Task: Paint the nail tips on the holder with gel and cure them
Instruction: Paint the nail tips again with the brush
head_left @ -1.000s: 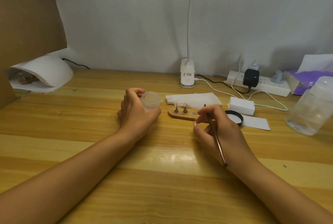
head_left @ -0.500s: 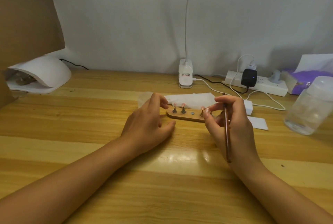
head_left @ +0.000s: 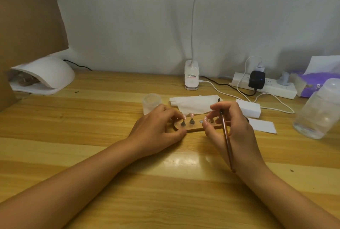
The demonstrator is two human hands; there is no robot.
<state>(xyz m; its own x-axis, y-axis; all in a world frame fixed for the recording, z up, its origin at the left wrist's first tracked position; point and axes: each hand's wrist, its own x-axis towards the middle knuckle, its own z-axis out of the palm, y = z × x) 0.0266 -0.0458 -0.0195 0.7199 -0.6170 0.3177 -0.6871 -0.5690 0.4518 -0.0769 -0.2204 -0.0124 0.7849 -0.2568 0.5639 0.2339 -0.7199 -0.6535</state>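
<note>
The left hand curls its fingers narrowly round the left end of the wooden holder, thumb on its near edge. The right hand pinches a thin brush, lower fingers touching the holder's right end. The holder lies flat on the desk, long axis 9 to 3 o'clock, two pale nail tips upright on stands. The brush runs bristles at 12, handle at 6.
</note>
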